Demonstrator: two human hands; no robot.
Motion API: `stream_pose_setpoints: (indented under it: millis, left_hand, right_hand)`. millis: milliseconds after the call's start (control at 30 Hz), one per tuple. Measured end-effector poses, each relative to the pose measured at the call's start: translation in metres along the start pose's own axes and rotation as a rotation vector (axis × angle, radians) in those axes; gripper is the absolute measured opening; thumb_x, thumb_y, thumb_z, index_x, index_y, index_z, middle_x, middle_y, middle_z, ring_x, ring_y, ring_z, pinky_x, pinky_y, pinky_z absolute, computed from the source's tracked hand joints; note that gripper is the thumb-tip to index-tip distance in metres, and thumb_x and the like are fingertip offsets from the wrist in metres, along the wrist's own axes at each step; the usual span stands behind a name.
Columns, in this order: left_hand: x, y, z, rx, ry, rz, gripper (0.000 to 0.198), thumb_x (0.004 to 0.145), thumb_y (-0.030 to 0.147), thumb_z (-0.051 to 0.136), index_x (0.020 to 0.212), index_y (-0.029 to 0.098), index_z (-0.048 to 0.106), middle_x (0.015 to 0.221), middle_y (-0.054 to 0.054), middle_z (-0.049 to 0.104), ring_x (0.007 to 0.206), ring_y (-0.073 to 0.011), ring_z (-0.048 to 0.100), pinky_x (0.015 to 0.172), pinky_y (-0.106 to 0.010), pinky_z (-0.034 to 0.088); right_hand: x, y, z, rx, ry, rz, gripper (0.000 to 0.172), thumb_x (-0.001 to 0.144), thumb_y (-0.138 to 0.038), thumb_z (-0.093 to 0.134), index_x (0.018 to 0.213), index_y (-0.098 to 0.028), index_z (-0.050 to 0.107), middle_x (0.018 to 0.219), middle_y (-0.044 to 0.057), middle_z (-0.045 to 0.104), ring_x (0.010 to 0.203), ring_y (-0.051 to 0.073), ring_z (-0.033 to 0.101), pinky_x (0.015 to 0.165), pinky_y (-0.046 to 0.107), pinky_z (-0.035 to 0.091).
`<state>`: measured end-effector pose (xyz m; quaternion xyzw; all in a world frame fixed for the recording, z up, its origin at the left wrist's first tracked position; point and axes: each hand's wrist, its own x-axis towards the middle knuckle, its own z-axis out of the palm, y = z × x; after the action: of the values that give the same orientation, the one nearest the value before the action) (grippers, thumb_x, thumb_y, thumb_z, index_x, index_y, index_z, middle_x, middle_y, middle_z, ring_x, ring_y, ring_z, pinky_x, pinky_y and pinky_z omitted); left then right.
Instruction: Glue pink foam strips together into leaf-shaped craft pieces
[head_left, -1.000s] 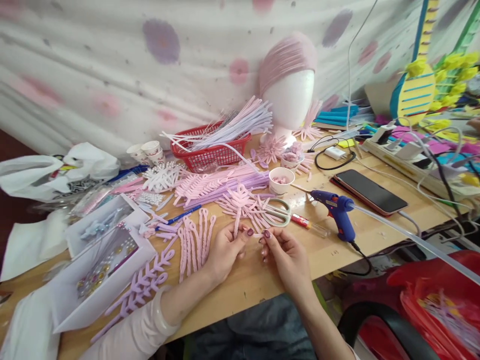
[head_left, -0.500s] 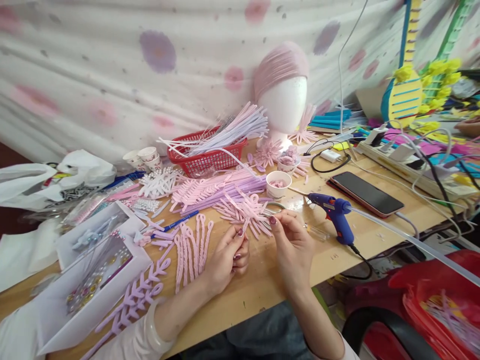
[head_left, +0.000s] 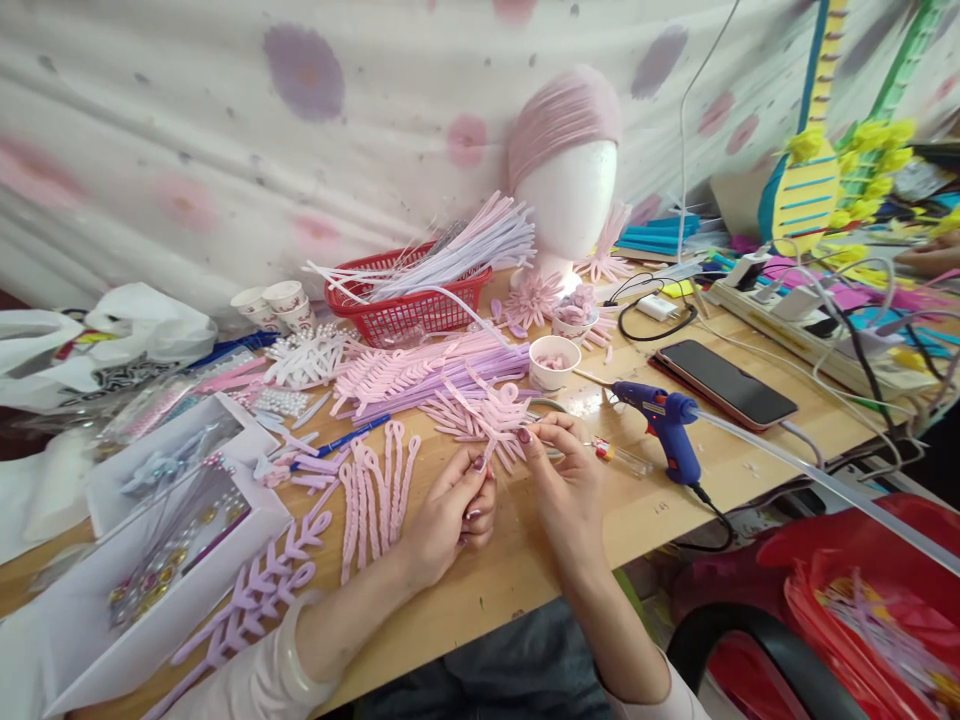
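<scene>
My left hand (head_left: pixel 450 512) and my right hand (head_left: pixel 564 470) meet over the front of the wooden table (head_left: pixel 675 510). Both pinch a pink pipe-cleaner piece (head_left: pixel 491 415) that rises from a loose pile of similar pink pieces. The left thumb and forefinger hold its lower stem; the right fingers are curled on its side. Just behind my right hand lie scissors (head_left: pixel 551 408), partly hidden. A row of looped pink pieces (head_left: pixel 375 490) lies left of my left hand.
A blue glue gun (head_left: pixel 667 420) and a phone (head_left: pixel 724 382) lie to the right. A red basket (head_left: pixel 405 300) of pipe cleaners, a foam head (head_left: pixel 566 185), small cups (head_left: pixel 553 360) and white bead boxes (head_left: pixel 165 520) crowd the table. A red bag (head_left: pixel 862 600) sits at lower right.
Both hands moved forward from the table's front to the pink pile. The right hand reached toward the scissors, then came back left to join the left hand on the pink piece.
</scene>
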<state>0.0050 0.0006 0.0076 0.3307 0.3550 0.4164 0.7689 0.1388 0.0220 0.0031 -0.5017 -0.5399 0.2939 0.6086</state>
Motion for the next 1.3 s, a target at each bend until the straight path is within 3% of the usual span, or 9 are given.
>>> stream_pose_setpoints:
  millis: [367, 733, 900, 1300]
  left_hand:
    - [-0.0006, -0.0010, 0.0006, 0.002, -0.008, 0.009, 0.029, 0.087, 0.046, 0.056, 0.082, 0.022, 0.041, 0.051, 0.012, 0.033, 0.037, -0.0032, 0.013, 0.037, -0.014, 0.012]
    - [-0.0019, -0.0027, 0.0004, 0.046, 0.014, 0.032, 0.032, 0.085, 0.048, 0.058, 0.079, 0.022, 0.041, 0.051, 0.012, 0.034, 0.038, -0.0031, 0.014, 0.038, -0.016, 0.013]
    - [-0.0017, -0.0028, -0.0009, 0.049, 0.016, 0.032, 0.031, 0.086, 0.047, 0.058, 0.080, 0.022, 0.042, 0.051, 0.012, 0.034, 0.038, -0.0028, 0.015, 0.038, -0.016, 0.013]
    - [-0.0007, -0.0004, -0.0017, 0.007, 0.053, 0.032, 0.025, 0.087, 0.042, 0.058, 0.081, 0.022, 0.044, 0.051, 0.012, 0.035, 0.038, -0.0029, 0.016, 0.038, -0.015, 0.015]
  right_hand:
    - [-0.0009, 0.0043, -0.0022, -0.084, 0.017, -0.024, 0.018, 0.088, -0.033, 0.060, 0.078, -0.020, 0.066, 0.089, 0.003, 0.055, 0.089, 0.021, 0.053, 0.082, 0.036, 0.040]
    - [0.0015, 0.0013, -0.0030, -0.153, 0.007, -0.047, 0.020, 0.088, -0.031, 0.057, 0.073, -0.021, 0.064, 0.086, 0.003, 0.054, 0.084, 0.021, 0.053, 0.074, 0.034, 0.041]
    - [0.0007, -0.0003, -0.0031, -0.232, 0.031, -0.080, 0.018, 0.087, -0.031, 0.058, 0.074, -0.022, 0.067, 0.087, 0.004, 0.057, 0.089, 0.023, 0.053, 0.080, 0.038, 0.040]
    - [-0.0016, 0.0028, -0.0041, -0.071, -0.025, -0.025, 0.016, 0.089, -0.036, 0.057, 0.091, -0.022, 0.066, 0.097, 0.006, 0.062, 0.098, 0.023, 0.057, 0.089, 0.041, 0.042]
